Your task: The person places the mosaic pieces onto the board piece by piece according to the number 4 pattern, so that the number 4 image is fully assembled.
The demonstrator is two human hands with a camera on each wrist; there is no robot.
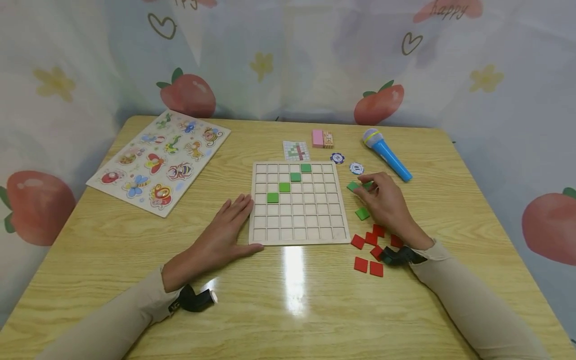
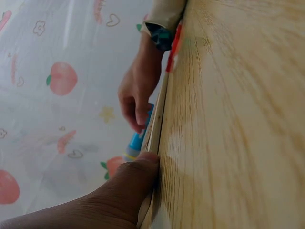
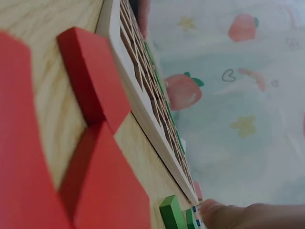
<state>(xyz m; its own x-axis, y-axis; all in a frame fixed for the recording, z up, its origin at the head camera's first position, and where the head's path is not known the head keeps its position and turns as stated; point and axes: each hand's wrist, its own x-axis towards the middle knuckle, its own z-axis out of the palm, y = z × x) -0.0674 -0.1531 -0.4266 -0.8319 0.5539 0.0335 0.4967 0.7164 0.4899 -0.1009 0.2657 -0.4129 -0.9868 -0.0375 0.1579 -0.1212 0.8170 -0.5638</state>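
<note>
A square wooden grid board [image 1: 298, 204] lies mid-table, with several green tiles [image 1: 284, 187] set diagonally in its cells. My left hand [image 1: 221, 229] rests flat at the board's left side, fingertips along that edge and thumb at the near corner; the thumb [image 2: 136, 179] also shows in the left wrist view. To the right of the board, my right hand [image 1: 384, 199] reaches over loose green tiles, its thumb and forefinger spread apart. The thumb tip is right at one green tile [image 1: 352, 186], and another shows partly under the fingers. A loose green tile [image 1: 362, 214] lies nearer me.
Several red tiles [image 1: 361, 264] lie scattered under the right wrist. Behind the board are a small pattern card [image 1: 295, 150], a pink box [image 1: 317, 138] and two poker chips [image 1: 356, 168]. A blue toy microphone [image 1: 391, 157] lies back right, an insect puzzle board [image 1: 159, 161] back left.
</note>
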